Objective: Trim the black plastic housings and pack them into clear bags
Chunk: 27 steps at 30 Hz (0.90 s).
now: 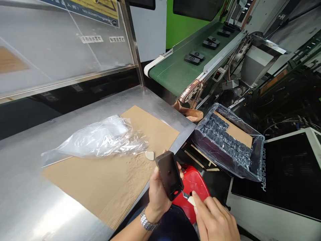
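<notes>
My left hand (158,195) is wrapped round a black plastic case (168,174), held tilted above the table's front edge. The case is long and hollow-looking, with a small hole near its lower end. In my right hand (217,219) is a small knife (191,201) with a pale handle, pinched between thumb and fingers. Its short metal blade meets or nearly meets the lower corner of the case; I cannot tell if they touch. Just behind the case, a small off-white piece (149,155) lies on a stack of brown cardboard sheets (100,184).
A clear plastic bag (97,137) covers part of the cardboard on the metal table (20,157). Beyond, a green conveyor belt (170,75) carries several black cases (192,59). To the right stands a plastic-lined crate (260,150) of dark parts. Below is a red stool (198,182).
</notes>
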Motion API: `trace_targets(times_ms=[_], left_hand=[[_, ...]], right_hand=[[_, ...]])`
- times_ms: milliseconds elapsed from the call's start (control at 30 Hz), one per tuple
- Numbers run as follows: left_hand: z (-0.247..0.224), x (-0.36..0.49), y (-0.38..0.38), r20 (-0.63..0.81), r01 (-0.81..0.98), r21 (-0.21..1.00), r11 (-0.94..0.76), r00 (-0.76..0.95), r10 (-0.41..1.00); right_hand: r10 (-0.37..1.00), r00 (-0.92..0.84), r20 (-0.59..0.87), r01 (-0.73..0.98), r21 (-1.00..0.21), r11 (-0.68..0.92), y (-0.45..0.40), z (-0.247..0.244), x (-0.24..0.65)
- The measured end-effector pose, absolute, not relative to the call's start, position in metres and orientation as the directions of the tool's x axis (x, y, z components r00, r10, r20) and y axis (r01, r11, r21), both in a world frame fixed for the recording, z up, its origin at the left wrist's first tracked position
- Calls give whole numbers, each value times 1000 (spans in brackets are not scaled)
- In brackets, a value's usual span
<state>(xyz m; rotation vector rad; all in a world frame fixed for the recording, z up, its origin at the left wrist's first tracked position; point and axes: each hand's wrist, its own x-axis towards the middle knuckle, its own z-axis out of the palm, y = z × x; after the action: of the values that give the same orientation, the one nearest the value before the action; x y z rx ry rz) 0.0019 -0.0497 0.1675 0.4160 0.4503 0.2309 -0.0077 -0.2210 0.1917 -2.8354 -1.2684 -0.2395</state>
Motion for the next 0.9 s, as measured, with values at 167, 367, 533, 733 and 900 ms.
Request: trace_targets(times_ms=[167,367,533,733,900], left_hand=[[170,5,-53,-394,-111,412,904,873,286],[172,8,-59,-358,-79,406,910,903,239],[172,8,-65,-344,-66,423,904,911,227],[175,10,-71,-382,-46,391,919,900,208],[175,13,-73,-469,75,382,921,874,124]], right_hand=[[728,672,134,729,48,-682,-222,197,-5],[696,705,138,701,17,-713,-227,203,-8],[678,720,149,680,46,-732,-232,202,-12],[663,729,171,661,80,-746,-238,199,-15],[664,718,209,651,135,-747,-241,197,-17]])
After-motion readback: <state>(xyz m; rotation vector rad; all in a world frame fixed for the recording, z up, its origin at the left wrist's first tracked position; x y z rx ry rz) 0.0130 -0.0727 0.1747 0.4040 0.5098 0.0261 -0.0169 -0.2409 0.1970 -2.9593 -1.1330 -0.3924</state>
